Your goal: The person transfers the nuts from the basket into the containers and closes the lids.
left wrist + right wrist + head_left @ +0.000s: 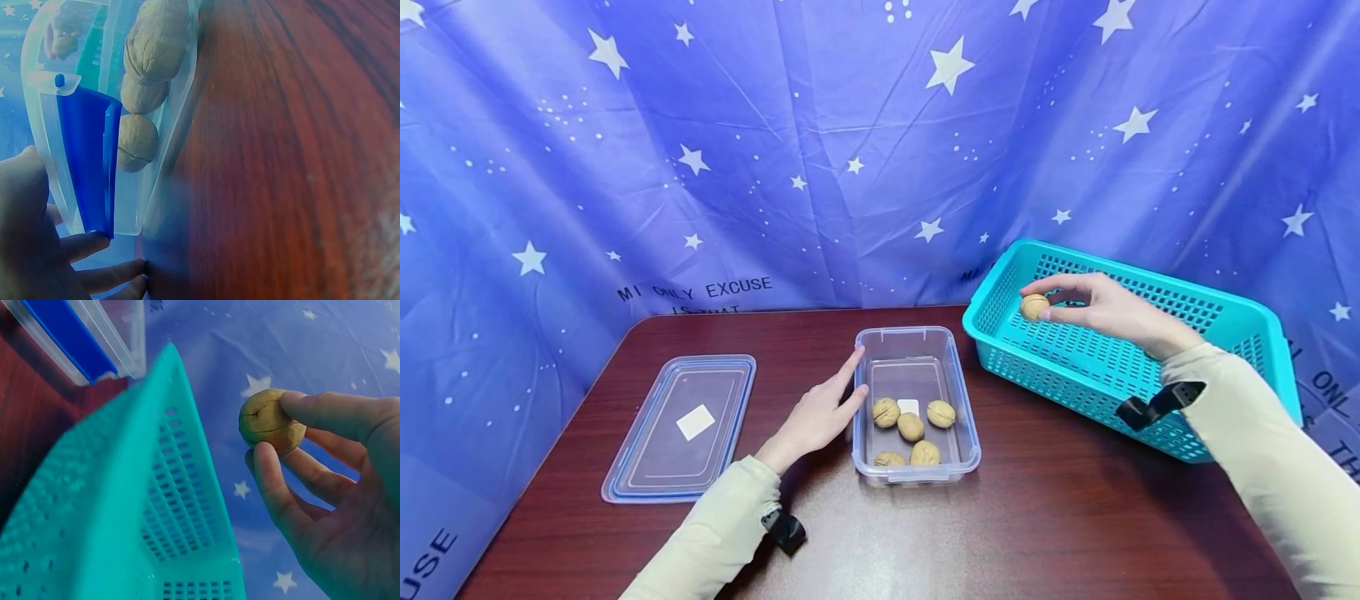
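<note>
A walnut (1033,307) is pinched between the thumb and fingertips of my right hand (1093,307), above the left part of a turquoise perforated basket (1037,375). The right wrist view shows the same walnut (269,420) beyond the basket's rim. My left hand (816,417) lies along the left side of a clear plastic container (967,450), its extended fingers touching the wall. Several walnuts (911,427) sit inside, mostly toward the near end. Up close, the left wrist view shows the container's blue side clip (90,162) beside the left hand's fingers.
To the left, a clear lid (655,442) with a blue seal and a white square label lies flat on the dark wooden table (1045,517). A blue curtain (820,167) with white stars hangs right behind the table. The basket stands at the right, set at an angle.
</note>
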`<state>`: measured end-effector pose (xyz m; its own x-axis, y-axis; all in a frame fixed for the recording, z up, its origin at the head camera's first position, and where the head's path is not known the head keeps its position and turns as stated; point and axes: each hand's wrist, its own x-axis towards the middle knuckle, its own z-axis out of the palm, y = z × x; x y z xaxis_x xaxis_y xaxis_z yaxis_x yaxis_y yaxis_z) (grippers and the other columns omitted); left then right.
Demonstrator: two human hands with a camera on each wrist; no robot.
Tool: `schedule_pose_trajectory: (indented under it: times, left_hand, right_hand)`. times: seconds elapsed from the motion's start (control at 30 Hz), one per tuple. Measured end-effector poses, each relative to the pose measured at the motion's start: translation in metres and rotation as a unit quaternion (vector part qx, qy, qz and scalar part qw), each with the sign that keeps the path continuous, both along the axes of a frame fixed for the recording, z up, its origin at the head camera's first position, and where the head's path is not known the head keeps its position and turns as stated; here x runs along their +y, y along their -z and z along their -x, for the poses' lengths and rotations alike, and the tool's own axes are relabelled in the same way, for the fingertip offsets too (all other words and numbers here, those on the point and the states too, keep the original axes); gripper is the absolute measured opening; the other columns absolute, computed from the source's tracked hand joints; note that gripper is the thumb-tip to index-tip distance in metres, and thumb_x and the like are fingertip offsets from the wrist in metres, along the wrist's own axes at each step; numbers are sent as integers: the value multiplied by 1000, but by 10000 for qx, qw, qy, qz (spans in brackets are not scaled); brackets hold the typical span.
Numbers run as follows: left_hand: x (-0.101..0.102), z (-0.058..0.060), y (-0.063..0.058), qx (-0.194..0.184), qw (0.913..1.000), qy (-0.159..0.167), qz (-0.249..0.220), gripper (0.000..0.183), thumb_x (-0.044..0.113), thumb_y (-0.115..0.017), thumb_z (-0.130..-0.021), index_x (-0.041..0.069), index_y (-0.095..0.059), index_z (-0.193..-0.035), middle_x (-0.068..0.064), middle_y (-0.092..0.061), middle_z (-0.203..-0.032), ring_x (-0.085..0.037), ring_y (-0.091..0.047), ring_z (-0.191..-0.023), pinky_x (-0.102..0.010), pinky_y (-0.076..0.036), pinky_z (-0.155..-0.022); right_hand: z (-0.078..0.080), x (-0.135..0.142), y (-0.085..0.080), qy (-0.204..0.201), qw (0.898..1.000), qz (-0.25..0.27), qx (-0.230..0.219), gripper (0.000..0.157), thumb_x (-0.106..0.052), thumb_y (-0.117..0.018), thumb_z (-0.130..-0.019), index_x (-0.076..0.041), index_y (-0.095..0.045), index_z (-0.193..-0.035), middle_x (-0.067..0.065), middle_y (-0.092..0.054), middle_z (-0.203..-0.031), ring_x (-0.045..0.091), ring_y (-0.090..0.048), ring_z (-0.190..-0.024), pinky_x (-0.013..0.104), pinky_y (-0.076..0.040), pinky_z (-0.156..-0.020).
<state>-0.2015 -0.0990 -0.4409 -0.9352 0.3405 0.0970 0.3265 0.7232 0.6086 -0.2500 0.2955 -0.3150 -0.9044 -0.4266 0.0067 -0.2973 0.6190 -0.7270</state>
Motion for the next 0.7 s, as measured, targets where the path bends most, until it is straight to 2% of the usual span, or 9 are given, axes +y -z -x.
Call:
schedule_pose_trajectory:
  times: [0.17,0.37,0.53,0.63,0.7]
  left_hand:
    - [0,0,-1,-23,10000,-4,9,61,40,-44,-102,27,-18,-156,-10,-39,-149,-35,-55,-117,-51,-44,-93]
    - [-1,0,-1,-17,10000,-19,18,61,39,-44,-102,27,-18,-156,-10,-39,-149,-35,-55,-117,-51,-44,-94]
    - [-1,2,2,10,10000,3,37,61,40,-43,-102,28,-17,-156,-9,-38,-150,-34,-54,-119,-51,-43,-95]
    - [-1,3,3,-20,10000,3,58,60,41,-42,-103,30,-17,-156,-7,-38,-150,-33,-54,-119,-50,-43,-95]
    - [-1,3,3,-44,10000,-1,58,60,41,-42,-103,30,-16,-156,-7,-37,-151,-33,-54,-120,-49,-43,-95]
  right_hand:
    - [-3,-13,5,-380,9993,13,8,40,-19,-63,-96,-9,-57,-134,10,-62,-118,19,-57,-104,33,-50,-78]
    - [-5,-30,14,-701,9974,138,-34,38,-17,-64,-95,-7,-59,-132,8,-63,-117,23,-57,-99,34,-50,-75]
    - [-6,-43,21,-1042,9945,136,39,38,-17,-64,-95,-9,-60,-131,4,-64,-120,21,-55,-102,32,-48,-76]
    - [-6,-52,25,-1209,9924,120,192,36,-18,-65,-94,-12,-62,-130,1,-63,-121,21,-55,-95,32,-46,-71]
    - [-7,-59,27,-1301,9912,145,215,36,-19,-66,-94,-13,-63,-129,0,-64,-121,20,-56,-97,31,-47,-73]
